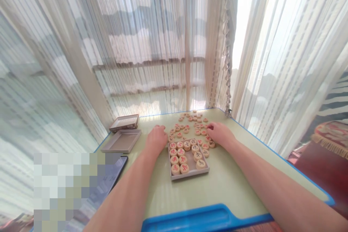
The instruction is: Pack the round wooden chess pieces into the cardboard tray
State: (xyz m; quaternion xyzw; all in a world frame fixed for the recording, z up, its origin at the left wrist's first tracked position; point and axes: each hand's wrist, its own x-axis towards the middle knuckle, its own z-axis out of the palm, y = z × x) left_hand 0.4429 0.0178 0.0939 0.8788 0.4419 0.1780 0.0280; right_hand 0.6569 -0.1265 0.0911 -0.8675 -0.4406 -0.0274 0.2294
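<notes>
A shallow box (189, 174) in front of me holds round wooden Chinese chess pieces (184, 168) in rows, with red or black characters. Bare box floor shows in its middle. Left of the box's far corner is my left hand (157, 137), fingers curled in beside the loose pieces; what they hold, if anything, is hidden. My right hand (220, 133) reaches in from the right with bent fingers, its fingertips drawn together among more loose pieces (203, 133). Whether a piece sits between those fingertips is too small to make out.
Loose pieces spread behind the box toward the table's far edge. An empty shallow tray (122, 141) and a framed lid (124, 122) lie at the left. Nearer me is a dark-edged tablet (116, 174), partly pixelated. The green table (206, 199) has a blue rim; curtains hang behind.
</notes>
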